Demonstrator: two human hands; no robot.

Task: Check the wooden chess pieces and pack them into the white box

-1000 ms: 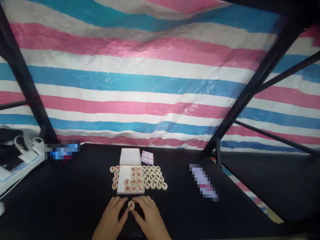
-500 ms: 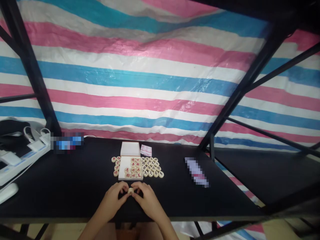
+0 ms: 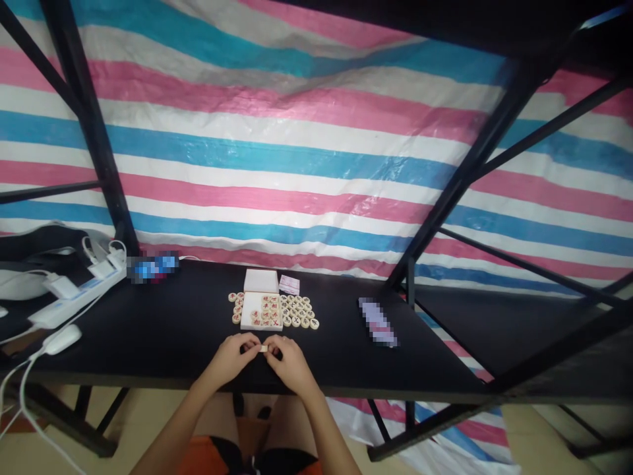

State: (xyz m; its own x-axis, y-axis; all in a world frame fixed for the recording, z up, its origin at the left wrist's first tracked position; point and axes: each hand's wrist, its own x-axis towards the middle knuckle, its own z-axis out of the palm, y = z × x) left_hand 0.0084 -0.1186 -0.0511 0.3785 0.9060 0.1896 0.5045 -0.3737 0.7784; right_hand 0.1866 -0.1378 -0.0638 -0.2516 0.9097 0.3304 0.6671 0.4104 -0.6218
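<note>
Between the fingertips of my left hand [image 3: 238, 355] and my right hand [image 3: 287, 359] is one pale round xiangqi piece [image 3: 264, 349], seen edge-on, so its character is hidden. Both hands pinch it just above the black tabletop. Beyond them lies an open white box [image 3: 250, 310], its lid [image 3: 262, 280] folded back. Red-lettered pieces [image 3: 267, 315] fill the right part of the box. A short double column of red-lettered pieces [image 3: 237, 309] lies left of it. Several rows of dark-lettered pieces [image 3: 299, 312] lie along its right side.
A pink-and-white paper slip [image 3: 289, 285] lies behind the dark pieces. To the right is a blurred-out flat object [image 3: 377, 322]. A power strip [image 3: 82, 293] with chargers and cables, plus a white mouse-like object [image 3: 63, 340], occupies the left. Black frame posts [image 3: 430, 218] rise at the sides.
The view has shifted, showing more of the floor and my legs. Both hands still pinch the piece, which has turned from a partly visible face to edge-on.
</note>
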